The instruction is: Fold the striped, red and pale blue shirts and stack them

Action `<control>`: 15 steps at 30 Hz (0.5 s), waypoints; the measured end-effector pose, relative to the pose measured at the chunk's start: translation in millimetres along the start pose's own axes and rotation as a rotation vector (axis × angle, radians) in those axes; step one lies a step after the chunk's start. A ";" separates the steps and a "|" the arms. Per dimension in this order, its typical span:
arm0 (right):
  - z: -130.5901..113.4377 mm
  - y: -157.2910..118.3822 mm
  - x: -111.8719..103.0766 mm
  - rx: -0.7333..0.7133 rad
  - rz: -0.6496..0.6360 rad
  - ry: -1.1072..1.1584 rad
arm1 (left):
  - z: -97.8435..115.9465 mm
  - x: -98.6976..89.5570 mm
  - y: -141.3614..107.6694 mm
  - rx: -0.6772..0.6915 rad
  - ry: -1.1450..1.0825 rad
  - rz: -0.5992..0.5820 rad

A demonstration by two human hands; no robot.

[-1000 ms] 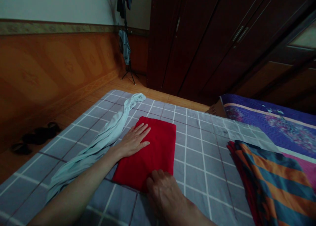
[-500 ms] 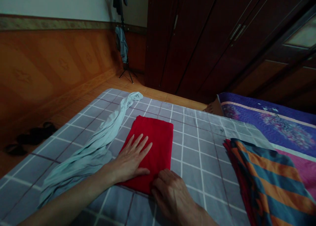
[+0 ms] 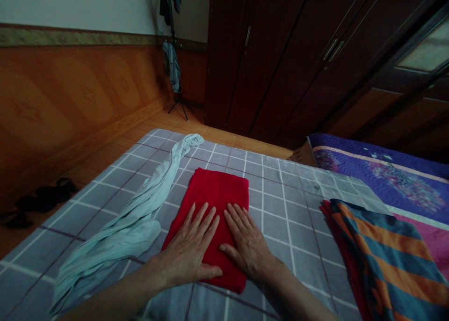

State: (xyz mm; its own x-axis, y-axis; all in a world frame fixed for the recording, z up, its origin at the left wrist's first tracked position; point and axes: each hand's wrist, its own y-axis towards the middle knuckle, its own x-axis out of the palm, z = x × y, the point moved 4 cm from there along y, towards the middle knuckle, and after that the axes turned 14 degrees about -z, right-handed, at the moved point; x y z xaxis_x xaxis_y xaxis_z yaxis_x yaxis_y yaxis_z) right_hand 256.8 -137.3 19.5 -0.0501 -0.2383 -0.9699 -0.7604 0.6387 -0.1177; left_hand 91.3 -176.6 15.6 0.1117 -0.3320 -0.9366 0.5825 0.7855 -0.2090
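Note:
A red cloth garment, folded into a flat rectangle, lies on the grey checked bedsheet. My left hand rests flat on its left part, fingers stretched out and the thumb apart. On its right part lies my right hand, also flat with the fingers extended. Neither hand grips the cloth. To the left of my left hand, a pale blue garment stretches in a long, crumpled strip. The garment's exact kind under my hands cannot be made out.
At the right, an orange and blue striped garment lies folded over red cloth. Beyond it is a purple floral bed cover. A dark wardrobe and a clothes stand are at the back. Dark sandals sit on the floor.
My right hand has let go of the red garment's near right edge and moved up to lie flat on it. My left hand has shifted slightly and stays spread.

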 end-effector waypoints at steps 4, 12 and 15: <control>36.0 2.9 -4.7 0.251 0.108 -0.035 | 3.4 -4.0 -3.3 0.039 0.004 -0.001; 29.9 47.1 -19.1 0.074 0.013 -0.055 | 30.2 -8.5 -4.3 0.311 0.063 -0.046; 40.1 65.1 -21.9 0.117 0.052 -0.088 | 31.0 -9.5 -5.5 0.317 0.048 -0.080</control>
State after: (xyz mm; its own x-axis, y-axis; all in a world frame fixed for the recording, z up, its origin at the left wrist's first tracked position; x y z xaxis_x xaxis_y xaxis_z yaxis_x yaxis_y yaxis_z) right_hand 234.4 -61.2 24.6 -0.0264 -0.1411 -0.9896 -0.6770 0.7309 -0.0861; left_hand 111.9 -193.9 34.4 0.0215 -0.3553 -0.9345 0.8103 0.5537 -0.1919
